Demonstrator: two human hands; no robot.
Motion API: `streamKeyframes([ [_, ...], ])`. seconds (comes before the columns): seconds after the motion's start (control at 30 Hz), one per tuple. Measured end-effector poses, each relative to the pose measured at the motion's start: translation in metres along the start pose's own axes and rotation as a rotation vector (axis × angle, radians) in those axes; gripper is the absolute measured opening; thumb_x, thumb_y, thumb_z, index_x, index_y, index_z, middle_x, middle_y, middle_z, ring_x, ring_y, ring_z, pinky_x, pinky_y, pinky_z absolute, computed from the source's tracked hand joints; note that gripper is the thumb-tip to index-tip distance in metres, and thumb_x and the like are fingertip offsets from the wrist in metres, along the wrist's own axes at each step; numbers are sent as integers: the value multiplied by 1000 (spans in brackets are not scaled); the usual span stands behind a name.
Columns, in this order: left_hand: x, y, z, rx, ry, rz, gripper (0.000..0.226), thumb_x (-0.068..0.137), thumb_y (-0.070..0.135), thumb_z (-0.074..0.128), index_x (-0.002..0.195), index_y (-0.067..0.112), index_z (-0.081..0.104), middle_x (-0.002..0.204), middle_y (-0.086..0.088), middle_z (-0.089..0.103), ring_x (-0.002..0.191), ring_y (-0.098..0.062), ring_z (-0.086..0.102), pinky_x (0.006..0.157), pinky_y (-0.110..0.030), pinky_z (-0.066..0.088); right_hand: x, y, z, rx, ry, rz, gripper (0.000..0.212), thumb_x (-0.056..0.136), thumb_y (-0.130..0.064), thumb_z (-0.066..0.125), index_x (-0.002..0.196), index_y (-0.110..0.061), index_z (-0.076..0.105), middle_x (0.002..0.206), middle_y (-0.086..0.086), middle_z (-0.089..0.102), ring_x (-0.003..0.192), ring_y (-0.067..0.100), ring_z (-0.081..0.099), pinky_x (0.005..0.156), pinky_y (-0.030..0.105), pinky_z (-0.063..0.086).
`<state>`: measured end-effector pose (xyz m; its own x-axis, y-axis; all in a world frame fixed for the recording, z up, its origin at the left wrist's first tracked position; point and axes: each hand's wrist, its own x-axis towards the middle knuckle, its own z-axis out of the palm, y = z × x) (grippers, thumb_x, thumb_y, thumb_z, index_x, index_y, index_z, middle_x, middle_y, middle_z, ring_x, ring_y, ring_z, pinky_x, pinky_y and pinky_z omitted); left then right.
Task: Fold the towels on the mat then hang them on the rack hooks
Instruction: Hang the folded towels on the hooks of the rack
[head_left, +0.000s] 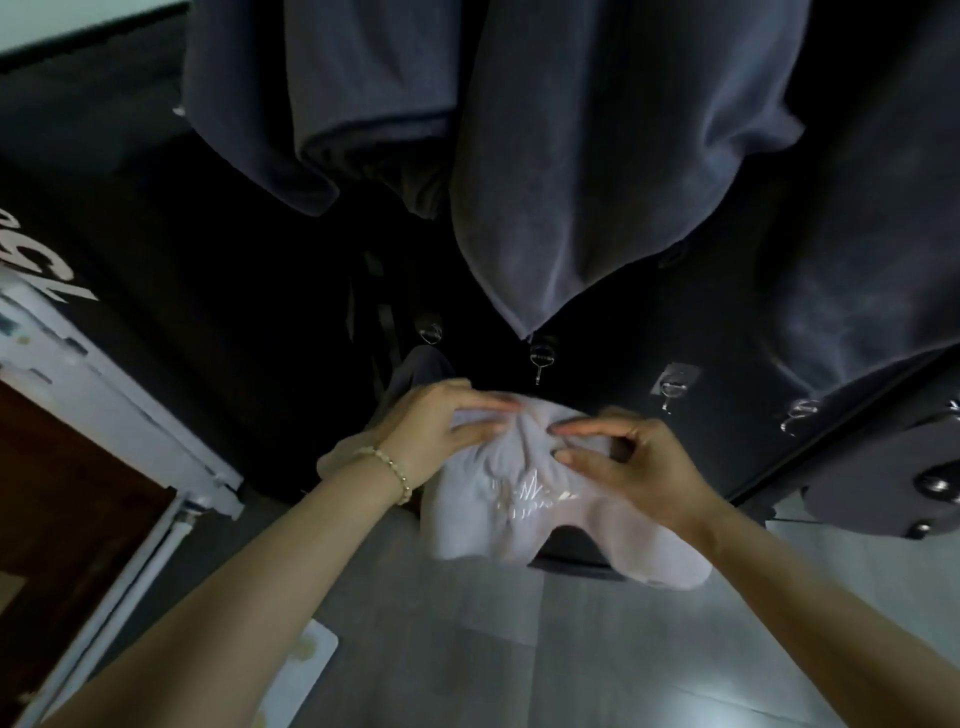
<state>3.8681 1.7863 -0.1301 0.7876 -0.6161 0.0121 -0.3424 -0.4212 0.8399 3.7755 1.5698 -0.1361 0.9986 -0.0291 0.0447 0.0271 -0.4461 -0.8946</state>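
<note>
From my remote seat I see both hands up against a black upright rack panel (597, 374). Between them they hold a pale lilac terry towel (498, 514). The left hand (441, 431), with a beaded bracelet (397, 470) on its wrist, has its fingers curved over the towel's bunched top edge and grips it. The right hand (634, 462) pinches a gathered fold of the same towel between thumb and forefinger, with its other fingers curled in.

The towel's crumpled top sits just below a row of clear plastic hooks (540, 358) fixed to the panel. Its two lower corners hang loose above the grey tiled floor (519, 649). I cannot tell whether any part of it is caught on a hook. There is some pale stitched marking across its middle, but it is too blurred to read.

Higher on the panel, dark grey towels (597, 182) hang in heavy folds. One comes down to a point right above the middle hook. A white metal frame (130, 395) runs along the left edge of the view.
</note>
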Motion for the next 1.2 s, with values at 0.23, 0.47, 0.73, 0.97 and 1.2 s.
streamKeyframes([
  [0.23, 54, -34, 24, 347, 189, 102, 35, 83, 42, 66, 115, 31, 65, 106, 11, 60, 98, -7, 58, 90, -26, 46, 52, 48, 11, -187, 256, -109, 30, 80, -22, 75, 110, -24, 72, 89, -7, 56, 81, 5, 58, 74, 8, 43],
  [0.47, 55, -77, 74, 403, 344, 111, 69, 70, 48, 76, 124, 48, 33, 116, 8, 44, 107, -11, 40, 95, -29, 38, 52, 84, 41, -504, 519, -210, 41, 84, -52, 56, 114, -27, 68, 97, -2, 52, 77, 18, 55, 67, 36, 51],
  [0.73, 53, -90, 113, -203, 248, 2, 74, 74, 21, 79, 122, 52, 32, 120, 21, 55, 108, 6, 55, 89, -15, 45, 43, 94, 70, -73, 463, -97, 41, 88, -38, 64, 126, -23, 62, 115, -9, 52, 106, -1, 50, 86, 11, 41],
  [0.97, 37, -85, 109, -283, 123, -99, 90, 61, 30, 87, 125, 44, 26, 120, 18, 54, 107, 8, 55, 87, -12, 47, 39, 83, 64, 364, 190, -14, 50, 76, -31, 72, 121, -20, 54, 107, -9, 67, 101, 7, 65, 78, 19, 53],
  [1.2, 5, -111, 122, -69, 169, -207, 82, 44, 74, 67, 113, 52, 29, 120, 18, 40, 116, 1, 40, 95, -19, 35, 51, 85, 66, 343, 202, 16, 49, 69, -30, 80, 109, -23, 53, 100, 2, 68, 93, 14, 67, 78, 27, 57],
])
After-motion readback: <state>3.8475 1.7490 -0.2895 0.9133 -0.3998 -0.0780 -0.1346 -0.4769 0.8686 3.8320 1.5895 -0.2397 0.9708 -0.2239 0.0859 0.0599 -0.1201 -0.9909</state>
